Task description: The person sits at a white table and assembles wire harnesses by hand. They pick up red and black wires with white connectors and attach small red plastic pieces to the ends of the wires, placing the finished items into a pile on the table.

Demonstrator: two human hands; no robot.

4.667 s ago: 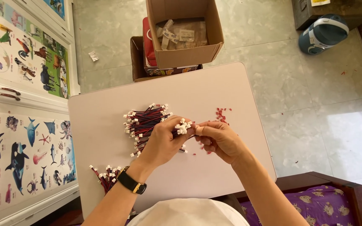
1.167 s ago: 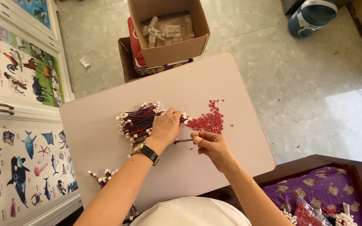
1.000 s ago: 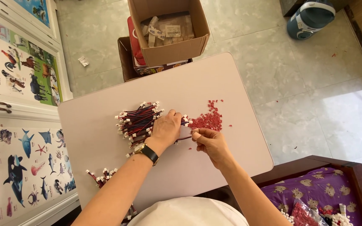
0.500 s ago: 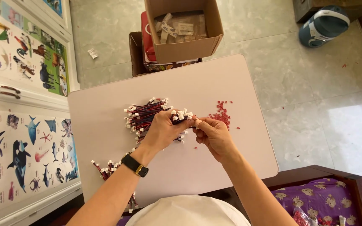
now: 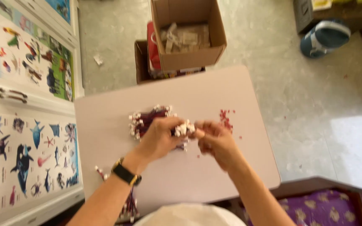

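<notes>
My left hand (image 5: 159, 139) grips a bundle of dark red wires with white plug ends (image 5: 182, 129) above a pale table (image 5: 197, 175). My right hand (image 5: 213, 140) meets it at the white plugs, fingers pinched there on something too small to make out. Under my left hand lies a pile of the same wires (image 5: 147, 118). A small heap of red bits (image 5: 225, 119) lies just past my right hand. A second bunch of wires (image 5: 127, 205) hangs off the table's near edge by my left forearm, which wears a black watch (image 5: 125, 174).
An open cardboard box (image 5: 187, 33) with packets stands on the floor beyond the table, atop another box (image 5: 142, 60). Cabinets with animal posters (image 5: 26, 138) line the left. A blue-grey bag (image 5: 324, 37) sits far right. A purple-cushioned wooden seat (image 5: 336, 205) is at bottom right.
Earlier my left hand rested on the pile while my right worked by the red bits. Both hands have since come together at the white plugs, lifted slightly over the table.
</notes>
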